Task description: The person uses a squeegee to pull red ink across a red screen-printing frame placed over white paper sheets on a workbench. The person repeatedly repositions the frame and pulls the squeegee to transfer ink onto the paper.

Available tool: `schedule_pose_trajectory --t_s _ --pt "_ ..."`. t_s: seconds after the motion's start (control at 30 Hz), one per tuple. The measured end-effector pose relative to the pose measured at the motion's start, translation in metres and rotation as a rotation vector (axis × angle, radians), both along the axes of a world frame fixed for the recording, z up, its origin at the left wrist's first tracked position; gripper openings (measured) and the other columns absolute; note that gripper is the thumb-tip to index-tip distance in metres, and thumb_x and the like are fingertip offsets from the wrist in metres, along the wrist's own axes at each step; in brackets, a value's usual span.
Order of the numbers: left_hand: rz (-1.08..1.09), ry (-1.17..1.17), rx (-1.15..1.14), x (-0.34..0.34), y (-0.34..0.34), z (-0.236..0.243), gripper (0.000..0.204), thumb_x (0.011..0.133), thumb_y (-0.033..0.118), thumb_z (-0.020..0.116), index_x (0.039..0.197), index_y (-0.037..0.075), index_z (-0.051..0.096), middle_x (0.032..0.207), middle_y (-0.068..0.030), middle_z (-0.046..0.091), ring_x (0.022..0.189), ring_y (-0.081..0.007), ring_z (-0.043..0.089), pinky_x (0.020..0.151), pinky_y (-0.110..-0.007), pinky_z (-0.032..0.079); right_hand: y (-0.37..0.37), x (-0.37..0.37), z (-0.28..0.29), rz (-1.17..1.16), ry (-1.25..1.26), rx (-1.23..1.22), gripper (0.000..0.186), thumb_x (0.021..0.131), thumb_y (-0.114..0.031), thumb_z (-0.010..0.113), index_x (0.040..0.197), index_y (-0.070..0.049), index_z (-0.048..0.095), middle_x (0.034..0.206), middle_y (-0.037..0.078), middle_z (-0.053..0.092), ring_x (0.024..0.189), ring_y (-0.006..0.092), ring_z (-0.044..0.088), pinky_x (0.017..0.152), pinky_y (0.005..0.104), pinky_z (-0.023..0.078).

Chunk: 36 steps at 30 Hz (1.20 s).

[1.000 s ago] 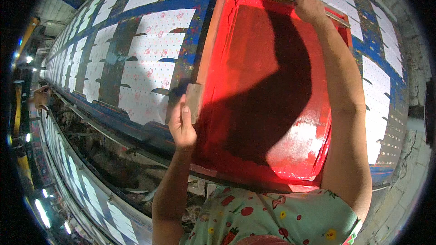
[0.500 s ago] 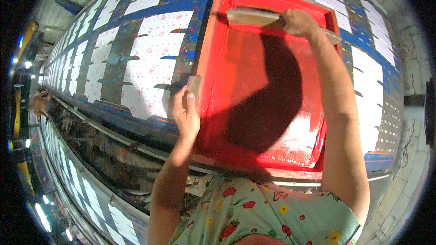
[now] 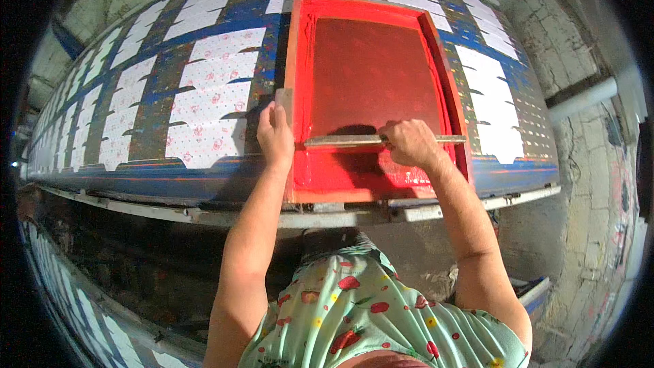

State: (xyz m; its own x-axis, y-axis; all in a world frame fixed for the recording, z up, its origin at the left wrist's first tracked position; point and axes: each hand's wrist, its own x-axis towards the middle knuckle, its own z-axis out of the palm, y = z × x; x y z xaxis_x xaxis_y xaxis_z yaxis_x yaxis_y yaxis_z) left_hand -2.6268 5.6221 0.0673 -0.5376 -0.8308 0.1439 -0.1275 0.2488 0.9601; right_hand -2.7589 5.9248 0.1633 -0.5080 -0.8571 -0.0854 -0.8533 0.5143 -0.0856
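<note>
A wooden screen-printing frame (image 3: pixel 291 61) coated inside with red ink lies on the long printing table. My right hand (image 3: pixel 411 144) is closed round a squeegee (image 3: pixel 344 140), which spans the screen crosswise near its near end. Wet red ink (image 3: pixel 340 176) lies on the near side of the blade. Beyond it, the dark red mesh (image 3: pixel 375 68) shows a thin, even film. At the frame's left edge my left hand (image 3: pixel 274 138) grips a small grey-brown wooden block (image 3: pixel 284 101) standing out from the frame's side; its fingertips are partly hidden.
White cut fabric panels (image 3: pixel 490 88) lie in rows along the blue and dark table. Panels left of the frame (image 3: pixel 214 95) carry red floral prints and dots. A metal rail (image 3: pixel 327 219) runs along the near edge. A second table with panels stands at lower left.
My right hand has drawn the squeegee from the screen's far end to near its close end. My left hand stays on the block. The view has shifted, showing more of the floor.
</note>
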Motion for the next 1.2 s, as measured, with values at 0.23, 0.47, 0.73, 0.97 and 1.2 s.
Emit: schedule_pose_trajectory --t_s 0.23,0.47,0.73,0.97,1.2 --pt "0.039 -0.069 -0.109 -0.002 0.001 -0.005 0.061 0.105 0.038 0.079 0.146 -0.005 0.069 0.145 -0.0279 0.073 0.136 -0.0420 0.070 0.118 -0.048 0.052 0.036 0.095 0.000 0.005 0.060 -0.058 0.042 0.088 -0.024 0.081 0.131 -0.021 0.080 0.110 0.009 0.077 0.106 0.0343 0.079 0.091 0.0496 0.066" --pt "0.079 -0.240 -0.294 -0.005 -0.001 -0.011 0.073 0.090 0.037 0.092 0.144 -0.006 0.070 0.135 -0.0309 0.077 0.127 -0.0440 0.075 0.110 -0.050 0.058 0.061 0.131 -0.009 0.054 0.069 -0.244 0.071 0.098 -0.069 0.071 0.145 -0.015 0.073 0.121 0.017 0.071 0.119 0.0368 0.069 0.104 0.0530 0.055" --pt "0.070 -0.354 -0.239 -0.010 -0.012 -0.017 0.045 0.083 0.027 0.099 0.113 -0.002 0.082 0.104 -0.0182 0.084 0.094 -0.0316 0.079 0.090 -0.047 0.059 0.148 0.102 -0.003 0.202 -0.226 -0.643 0.055 0.100 -0.051 0.078 0.128 -0.005 0.080 0.125 0.018 0.078 0.117 0.0395 0.073 0.105 0.0522 0.055" --pt "0.080 -0.231 -0.120 -0.009 -0.017 -0.025 0.035 0.085 0.023 0.098 0.102 -0.002 0.081 0.096 -0.0106 0.082 0.086 -0.0224 0.073 0.083 -0.043 0.057 0.257 0.036 -0.021 -0.388 -0.168 -0.942 0.028 0.092 -0.009 0.086 0.118 -0.001 0.083 0.123 0.020 0.080 0.117 0.0403 0.074 0.104 0.0496 0.059" --pt "0.086 -0.207 -0.127 -0.008 -0.026 -0.034 0.028 0.086 0.019 0.096 0.097 -0.001 0.079 0.093 -0.0069 0.079 0.081 -0.0182 0.069 0.076 -0.041 0.055 0.265 -0.008 -0.059 -0.573 -0.171 -0.731 0.045 0.090 -0.012 0.089 0.132 -0.002 0.079 0.138 0.024 0.076 0.125 0.0435 0.069 0.108 0.0519 0.057"
